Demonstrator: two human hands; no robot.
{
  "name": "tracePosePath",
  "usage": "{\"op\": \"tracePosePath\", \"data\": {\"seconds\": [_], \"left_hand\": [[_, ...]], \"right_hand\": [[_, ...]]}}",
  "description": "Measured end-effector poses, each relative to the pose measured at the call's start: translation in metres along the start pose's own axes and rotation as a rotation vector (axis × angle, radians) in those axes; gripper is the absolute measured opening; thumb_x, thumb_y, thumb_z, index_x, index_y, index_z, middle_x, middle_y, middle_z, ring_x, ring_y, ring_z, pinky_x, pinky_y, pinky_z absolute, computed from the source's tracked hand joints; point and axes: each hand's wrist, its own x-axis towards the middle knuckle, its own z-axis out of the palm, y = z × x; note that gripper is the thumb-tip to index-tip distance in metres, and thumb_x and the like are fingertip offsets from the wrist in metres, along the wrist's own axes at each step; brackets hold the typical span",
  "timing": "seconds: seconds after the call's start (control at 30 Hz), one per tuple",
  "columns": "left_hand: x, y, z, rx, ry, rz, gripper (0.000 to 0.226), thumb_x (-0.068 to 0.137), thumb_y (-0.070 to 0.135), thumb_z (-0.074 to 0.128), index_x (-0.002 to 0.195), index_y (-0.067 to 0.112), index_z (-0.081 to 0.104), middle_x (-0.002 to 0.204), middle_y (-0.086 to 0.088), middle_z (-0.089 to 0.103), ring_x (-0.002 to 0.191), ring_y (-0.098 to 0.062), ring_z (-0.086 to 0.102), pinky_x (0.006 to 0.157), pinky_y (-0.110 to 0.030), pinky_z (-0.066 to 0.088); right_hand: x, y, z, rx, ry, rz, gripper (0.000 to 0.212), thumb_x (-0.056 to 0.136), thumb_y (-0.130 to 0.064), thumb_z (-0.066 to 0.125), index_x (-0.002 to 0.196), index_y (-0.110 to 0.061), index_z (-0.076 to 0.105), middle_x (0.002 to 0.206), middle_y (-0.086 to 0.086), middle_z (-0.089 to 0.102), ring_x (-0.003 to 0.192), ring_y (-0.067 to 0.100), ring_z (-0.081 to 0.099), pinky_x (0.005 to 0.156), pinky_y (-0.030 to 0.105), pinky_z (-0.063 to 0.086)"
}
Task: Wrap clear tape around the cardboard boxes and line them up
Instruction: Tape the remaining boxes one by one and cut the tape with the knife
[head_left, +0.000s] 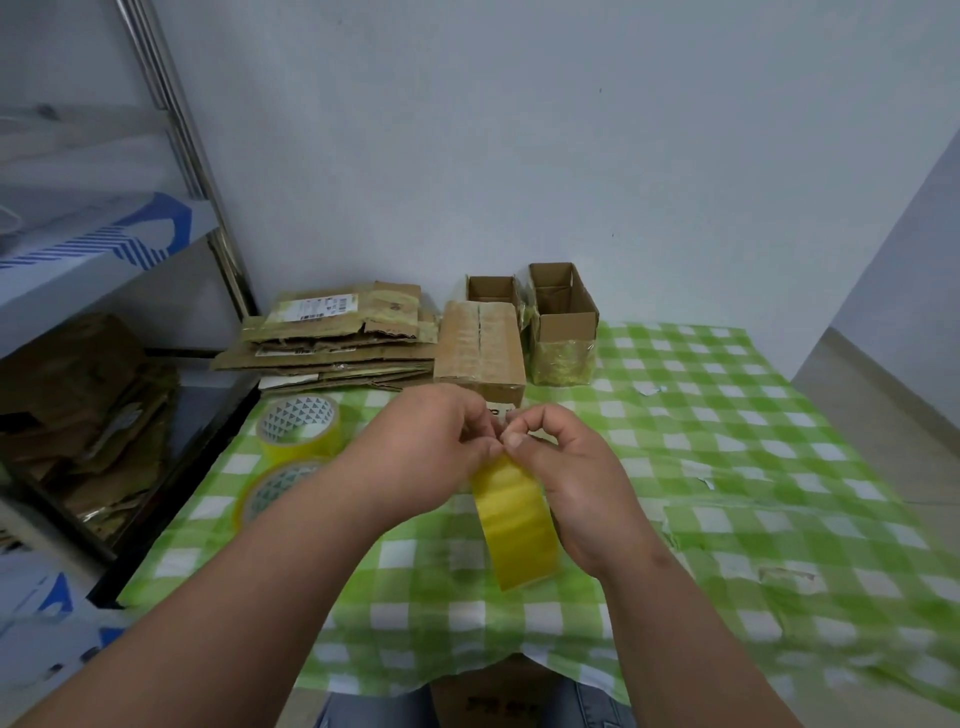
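Head view: left grip (441, 441) and right grip (563, 467) both pinch the top edge of a yellowish tape strip (517, 525) hanging above the counter (727, 441). Behind them sits a closed taped cardboard box (480, 348). Two open boxes (563, 322) stand by the wall; contents cannot be told. Two tape rolls (298, 423) lie left.

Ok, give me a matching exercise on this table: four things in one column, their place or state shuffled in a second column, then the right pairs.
Things
1. strip of tape
2. closed box
3. open-topped box
4. flattened cardboard stack

Place or state
A. lies piled at the table's far left, by the wall
B. hangs from the fingertips of the left hand and right hand
C. stands at the far right of the boxes, its front shiny with tape
D. sits just beyond the hands, flaps shut, a seam down its top

Pairs: 1-B, 2-D, 3-C, 4-A
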Motion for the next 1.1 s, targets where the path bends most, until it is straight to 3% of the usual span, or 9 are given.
{"op": "tracePosePath", "data": {"seconds": [0.1,0.2,0.27,0.33,0.5,0.63,0.77,0.97,1.1], "left_hand": [[-0.002,0.0,0.0,0.053,0.055,-0.016,0.013,0.09,0.029,0.067,0.078,0.03,0.063,0.085,0.011,0.063,0.08,-0.006,0.059,0.068,-0.027,0.047],[-0.005,0.001,-0.001,0.048,0.112,-0.054,0.013,0.093,0.027,0.064,0.08,0.028,0.062,0.089,0.011,0.061,0.082,-0.01,0.059,0.069,-0.03,0.045],[-0.005,-0.001,-0.002,0.049,0.175,-0.091,0.015,0.094,0.027,0.062,0.079,0.028,0.061,0.089,0.012,0.058,0.08,-0.009,0.057,0.067,-0.029,0.039],[-0.005,-0.007,-0.005,0.014,0.247,-0.14,0.015,0.094,0.026,0.061,0.079,0.027,0.06,0.091,0.012,0.057,0.08,-0.011,0.055,0.069,-0.029,0.036],[0.0,-0.014,-0.016,-0.053,0.377,-0.181,0.014,0.095,0.023,0.06,0.082,0.019,0.062,0.087,0.008,0.058,0.082,-0.019,0.06,0.069,-0.033,0.043],[0.0,-0.014,-0.017,-0.283,0.371,-0.234,0.017,0.097,0.019,0.059,0.08,0.015,0.062,0.087,-0.001,0.064,0.074,-0.021,0.069,0.074,-0.046,0.059],[0.0,-0.014,-0.021,-0.618,0.423,-0.318,0.015,0.099,0.013,0.054,0.087,0.006,0.06,0.096,-0.012,0.067,0.067,-0.004,0.07,0.065,-0.033,0.059],[0.001,-0.009,-0.019,-0.702,0.452,-0.315,0.017,0.1,0.012,0.053,0.086,0.005,0.059,0.089,-0.012,0.068,0.067,-0.007,0.071,0.069,-0.036,0.06],[0.008,-0.013,-0.028,-0.829,0.508,-0.34,0.016,0.1,0.009,0.053,0.084,0.008,0.057,0.084,-0.008,0.065,0.065,-0.008,0.071,0.064,-0.034,0.057]], "right_hand": [[0.0,-0.003,0.002,-0.085,0.035,-0.041,0.015,0.093,-0.025,0.066,0.079,-0.031,0.07,0.105,0.002,0.067,0.101,0.019,0.063,0.096,0.048,0.05],[0.0,-0.009,0.0,-0.145,0.07,-0.033,0.008,0.092,-0.033,0.066,0.094,-0.035,0.073,0.109,-0.009,0.068,0.101,0.004,0.063,0.092,0.03,0.051],[-0.002,-0.01,-0.006,-0.07,0.049,0.007,0.028,0.091,-0.036,0.069,0.118,-0.034,0.064,0.11,-0.012,0.068,0.101,-0.001,0.064,0.084,0.018,0.049],[-0.005,-0.009,-0.017,0.006,-0.057,0.009,0.039,0.082,-0.044,0.071,0.116,-0.027,0.066,0.104,-0.013,0.071,0.097,-0.001,0.065,0.078,0.015,0.048],[-0.003,-0.006,-0.028,0.014,-0.321,-0.048,0.043,0.063,-0.043,0.07,0.089,-0.008,0.068,0.081,0.006,0.063,0.077,0.017,0.06,0.073,0.03,0.046],[0.004,-0.017,-0.034,0.062,-0.342,-0.115,0.034,0.066,-0.04,0.073,0.085,-0.013,0.067,0.077,0.001,0.066,0.075,0.014,0.06,0.072,0.028,0.049],[0.013,-0.029,-0.041,-0.018,-0.306,-0.158,0.033,0.065,-0.044,0.074,0.076,-0.015,0.065,0.069,-0.003,0.062,0.068,0.012,0.057,0.067,0.028,0.045],[0.023,-0.041,-0.056,-0.117,-0.265,-0.178,0.047,0.062,-0.052,0.074,0.075,-0.008,0.065,0.072,0.006,0.062,0.07,0.02,0.054,0.072,0.038,0.041],[0.03,-0.043,-0.076,-0.129,-0.224,-0.183,0.057,0.059,-0.063,0.077,0.072,-0.009,0.065,0.069,0.008,0.058,0.067,0.02,0.052,0.069,0.037,0.039]]}}
